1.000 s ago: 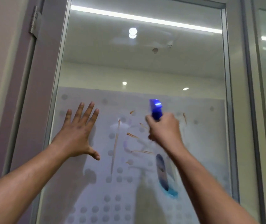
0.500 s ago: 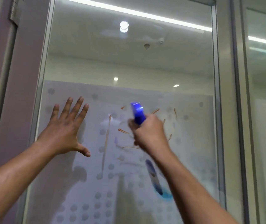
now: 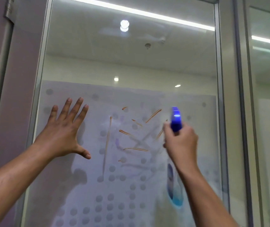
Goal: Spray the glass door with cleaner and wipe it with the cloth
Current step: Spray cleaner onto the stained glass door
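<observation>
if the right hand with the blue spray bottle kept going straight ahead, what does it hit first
Probably the glass door, around its orange-brown smears. The right hand aims the blue spray bottle there with nothing visible between, though depth is unclear.

Two bare forearms (image 3: pixel 16 181), no sleeves

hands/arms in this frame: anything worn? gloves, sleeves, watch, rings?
Nothing worn that shows. The left hand and right hand are bare, with no gloves. Both forearms are uncovered to the picture's bottom edge, so no sleeves or cuffs appear. No watch, band or rings visible. Fingernails are short and unpainted on the left hand; the right hand is motion-blurred, so fine detail there is unclear.
</observation>
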{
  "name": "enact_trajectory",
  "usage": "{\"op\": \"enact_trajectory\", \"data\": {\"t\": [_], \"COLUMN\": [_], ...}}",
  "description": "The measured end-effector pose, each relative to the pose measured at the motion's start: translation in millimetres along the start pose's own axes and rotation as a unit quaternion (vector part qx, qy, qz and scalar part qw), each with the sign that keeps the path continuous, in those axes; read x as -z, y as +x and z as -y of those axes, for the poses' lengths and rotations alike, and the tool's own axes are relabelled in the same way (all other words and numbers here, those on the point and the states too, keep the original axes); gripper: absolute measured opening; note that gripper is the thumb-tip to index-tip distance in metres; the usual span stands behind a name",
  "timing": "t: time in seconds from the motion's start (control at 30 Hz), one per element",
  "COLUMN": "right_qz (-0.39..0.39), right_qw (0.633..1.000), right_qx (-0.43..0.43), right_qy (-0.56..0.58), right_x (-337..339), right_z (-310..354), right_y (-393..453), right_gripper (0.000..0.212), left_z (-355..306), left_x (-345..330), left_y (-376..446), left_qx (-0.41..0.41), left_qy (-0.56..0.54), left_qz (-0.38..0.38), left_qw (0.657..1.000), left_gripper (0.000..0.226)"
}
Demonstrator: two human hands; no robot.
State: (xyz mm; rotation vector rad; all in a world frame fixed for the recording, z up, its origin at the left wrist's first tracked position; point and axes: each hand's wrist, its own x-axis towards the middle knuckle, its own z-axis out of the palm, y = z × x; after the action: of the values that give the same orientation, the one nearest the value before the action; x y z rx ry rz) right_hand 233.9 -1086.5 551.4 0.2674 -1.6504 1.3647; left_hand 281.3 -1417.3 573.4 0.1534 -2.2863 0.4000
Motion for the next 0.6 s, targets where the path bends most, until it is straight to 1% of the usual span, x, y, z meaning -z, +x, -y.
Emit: {"op": "enact_trajectory", "data": {"t": [0.07, 0.13, 0.17, 0.23, 0.3, 0.37, 0.43, 0.5, 0.6], "right_qz": [-0.038, -0.042, -0.040, -0.028, 0.010, 0.077, 0.147, 0.199, 0.221], "right_qw": [0.998, 0.995, 0.994, 0.995, 0.998, 0.997, 0.987, 0.976, 0.971], "right_qx": [-0.049, -0.093, -0.103, -0.091, -0.050, 0.011, 0.064, 0.081, 0.074], "right_qy": [0.016, 0.017, 0.016, 0.022, 0.027, 0.010, -0.011, -0.031, -0.046], "right_x": [22.4, 37.0, 38.6, 30.4, 10.0, -15.3, -35.9, -49.8, -57.2], "right_z": [-17.1, -28.8, -33.3, -33.4, -26.3, -16.6, -2.5, 7.4, 9.9], "right_y": [10.8, 12.5, 10.3, -2.0, -20.6, -41.4, -62.5, -78.8, -90.2], "right_gripper": [0.036, 0.033, 0.032, 0.028, 0.030, 0.035, 0.041, 0.040, 0.036], "left_z": [-0.2, 0.5, 0.8, 0.5, -0.1, -1.4, -2.0, -2.0, -2.0], "left_x": [0.4, 0.2, 0.1, 0.1, 1.3, 3.3, 4.6, 5.6, 4.7], "left_y": [-0.5, -0.4, -0.5, -0.8, -1.5, -2.4, -2.7, -2.7, -3.1], "left_qx": [-0.001, -0.003, -0.003, -0.003, -0.001, 0.000, 0.001, 0.002, 0.002], "left_qy": [-0.005, -0.008, -0.009, -0.011, -0.009, -0.005, -0.006, -0.009, -0.009], "left_qz": [0.000, -0.001, 0.001, 0.003, 0.005, 0.009, 0.011, 0.014, 0.013], "left_qw": [1.000, 1.000, 1.000, 1.000, 1.000, 1.000, 1.000, 1.000, 1.000], "left_gripper": [0.172, 0.173, 0.173, 0.173, 0.173, 0.172, 0.172, 0.173, 0.173]}}
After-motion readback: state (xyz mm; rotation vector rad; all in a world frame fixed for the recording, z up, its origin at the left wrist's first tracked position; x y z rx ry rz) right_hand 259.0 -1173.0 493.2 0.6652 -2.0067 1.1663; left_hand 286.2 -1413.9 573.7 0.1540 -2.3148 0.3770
